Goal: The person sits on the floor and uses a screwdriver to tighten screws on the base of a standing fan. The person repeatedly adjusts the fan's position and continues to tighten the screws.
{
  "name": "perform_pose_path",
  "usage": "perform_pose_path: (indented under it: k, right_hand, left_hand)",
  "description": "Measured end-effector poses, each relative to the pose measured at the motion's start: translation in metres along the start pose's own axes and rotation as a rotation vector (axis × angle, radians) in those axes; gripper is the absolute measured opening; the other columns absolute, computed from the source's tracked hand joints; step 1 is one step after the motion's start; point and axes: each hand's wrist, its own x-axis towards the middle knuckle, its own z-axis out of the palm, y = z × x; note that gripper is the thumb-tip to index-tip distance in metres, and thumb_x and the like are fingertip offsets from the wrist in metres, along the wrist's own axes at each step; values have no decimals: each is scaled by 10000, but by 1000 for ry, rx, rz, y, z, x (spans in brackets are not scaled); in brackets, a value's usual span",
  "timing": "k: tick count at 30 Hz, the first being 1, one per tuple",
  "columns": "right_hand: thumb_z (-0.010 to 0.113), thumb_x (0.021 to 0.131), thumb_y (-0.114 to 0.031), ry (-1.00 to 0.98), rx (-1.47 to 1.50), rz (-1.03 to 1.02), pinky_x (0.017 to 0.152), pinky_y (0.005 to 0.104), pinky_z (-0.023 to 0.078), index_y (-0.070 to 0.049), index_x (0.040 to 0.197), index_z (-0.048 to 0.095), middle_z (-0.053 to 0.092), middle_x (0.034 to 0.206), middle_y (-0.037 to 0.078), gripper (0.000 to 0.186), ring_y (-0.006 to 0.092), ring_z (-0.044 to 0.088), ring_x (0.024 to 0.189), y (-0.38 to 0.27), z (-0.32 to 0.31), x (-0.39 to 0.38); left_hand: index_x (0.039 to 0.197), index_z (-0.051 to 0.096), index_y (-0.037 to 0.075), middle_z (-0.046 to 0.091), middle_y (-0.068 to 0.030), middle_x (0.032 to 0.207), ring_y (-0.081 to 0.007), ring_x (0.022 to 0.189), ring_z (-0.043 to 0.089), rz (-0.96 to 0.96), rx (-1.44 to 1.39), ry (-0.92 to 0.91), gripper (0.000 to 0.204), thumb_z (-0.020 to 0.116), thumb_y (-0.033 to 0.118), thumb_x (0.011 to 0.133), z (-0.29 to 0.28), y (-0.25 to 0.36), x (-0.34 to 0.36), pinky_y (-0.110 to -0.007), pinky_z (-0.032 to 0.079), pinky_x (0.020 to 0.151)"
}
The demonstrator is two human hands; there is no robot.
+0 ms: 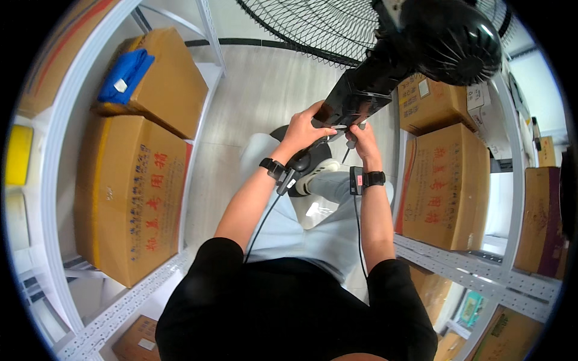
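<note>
A black standing fan with a wire cage (310, 21) and round motor (457, 48) leans into the upper right of the view. My left hand (304, 129) grips the lower end of the fan's black neck housing (364, 96), its thumb at a small silver part on the underside. My right hand (364, 138) is closed just below that housing on a small grey tool (350, 144) with a thin shaft hanging downward; its exact kind is unclear. A black round base (289, 131) is partly hidden below, between my legs. Both wrists wear black devices with cables.
Metal shelving (214, 72) flanks me on both sides, loaded with cardboard boxes (129, 198) (445, 189). A folded blue item (126, 75) lies on a left box, with a yellow thing (18, 153) at far left. Pale floor (229, 102) shows around my legs and sneaker (319, 177).
</note>
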Motion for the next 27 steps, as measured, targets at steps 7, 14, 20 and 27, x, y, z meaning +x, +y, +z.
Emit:
perform_pose_path:
  k: [7, 14, 20, 27]
  right_hand:
    - [769, 741, -365, 12, -1, -31, 560, 258, 403, -69, 901, 536, 544, 781, 9, 409, 115, 498, 638, 1, 10, -5]
    - [758, 754, -390, -38, -13, -41, 554, 253, 404, -85, 1062, 509, 545, 911, 7, 500, 112, 502, 709, 0, 3, -2]
    - [746, 781, -312, -53, -77, 138, 528, 263, 399, -79, 1071, 490, 545, 891, 27, 452, 119, 501, 717, 7, -17, -7]
    - [754, 773, -338, -70, 17, 172, 533, 261, 390, -76, 1000, 527, 545, 849, 11, 414, 116, 498, 709, 26, -20, -14]
  left_hand:
    - [1386, 357, 75, 555, -157, 1243, -298, 1109, 561, 2, -46, 24, 902, 820, 255, 634, -5, -20, -16, -357, 438, 944]
    - [1287, 469, 21, 607, -177, 1146, -295, 1048, 594, -143, -45, -41, 777, 811, 272, 636, 11, -71, -28, -359, 452, 904]
    - [1213, 529, 19, 625, -186, 1092, -321, 1001, 612, -118, -23, -16, 694, 809, 281, 635, 4, -66, -31, -367, 477, 863]
    - [1194, 541, 29, 626, -192, 1076, -343, 998, 605, -78, -9, -32, 676, 810, 293, 633, 3, -60, -28, -384, 482, 853]
